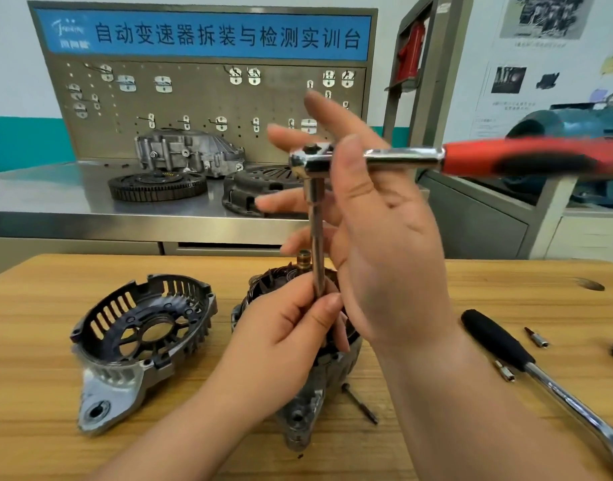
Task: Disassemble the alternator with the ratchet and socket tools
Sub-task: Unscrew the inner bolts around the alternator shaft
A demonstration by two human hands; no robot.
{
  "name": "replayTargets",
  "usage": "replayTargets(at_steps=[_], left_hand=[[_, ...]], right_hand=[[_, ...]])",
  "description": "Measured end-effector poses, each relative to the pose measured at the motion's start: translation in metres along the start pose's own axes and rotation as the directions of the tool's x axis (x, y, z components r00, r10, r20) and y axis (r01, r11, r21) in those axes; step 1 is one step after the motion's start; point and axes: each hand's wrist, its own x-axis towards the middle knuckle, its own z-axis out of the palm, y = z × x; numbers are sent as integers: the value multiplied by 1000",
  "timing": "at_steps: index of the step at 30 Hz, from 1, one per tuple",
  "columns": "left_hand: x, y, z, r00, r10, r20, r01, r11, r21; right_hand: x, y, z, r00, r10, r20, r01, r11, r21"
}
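Note:
The alternator body stands on the wooden table, its rotor shaft tip pointing up. Its removed rear housing lies to the left, open side up. A red-handled ratchet is held level above the alternator, with a long chrome extension bar hanging straight down from its head. My left hand pinches the lower end of the bar just above the alternator; the bar's tip is hidden. My right hand is at the ratchet head, thumb across the neck and fingers spread behind it.
A second ratchet with a black handle lies at the right, with two small bits beside it. A long bolt lies by the alternator's base. Behind stands a steel bench with a flywheel, a clutch cover and a pegboard.

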Motion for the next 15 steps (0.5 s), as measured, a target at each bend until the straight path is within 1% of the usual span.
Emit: replayTargets(at_steps=[1, 2, 3, 5, 6, 7, 8, 10, 12, 14, 15], left_hand=[[0, 0, 0, 1000, -9, 8, 9, 1000, -7], [0, -1, 1, 1000, -14, 15, 14, 1000, -10], [1, -2, 0, 1000, -16, 21, 16, 1000, -10], [1, -4, 0, 1000, -9, 30, 9, 1000, -3], [1, -3, -1, 999, -1, 35, 2, 1000, -7], [0, -3, -1, 999, 4, 41, -3, 1000, -21], [0, -2, -2, 999, 2, 44, 0, 999, -41], [-1, 0, -3, 999, -17, 45, 21, 996, -88], [0, 1, -5, 998, -28, 57, 33, 996, -88], [1, 1, -4, 998, -20, 64, 23, 998, -52], [1, 1, -4, 998, -15, 55, 17, 999, -33]], right_hand=[[1, 1, -5, 996, 58, 64, -47, 987, -152], [-3, 5, -12, 988, 125, 87, -102, 968, -228], [-4, 6, -10, 990, 135, 49, -118, 959, -259], [-7, 5, 0, 999, -38, 8, 38, 997, -74], [-9, 4, 1, 995, -99, 4, 99, 994, 47], [-12, 6, 2, 991, -130, 18, 126, 981, 149], [-8, 6, 0, 995, -98, 34, 89, 973, 215], [-7, 6, -1, 994, 31, 100, -61, 948, 312], [-6, 6, -4, 980, 107, 167, -163, 915, 369], [-7, 7, -3, 980, 119, 162, -172, 912, 373], [-6, 8, -3, 986, 104, 128, -143, 923, 356]])
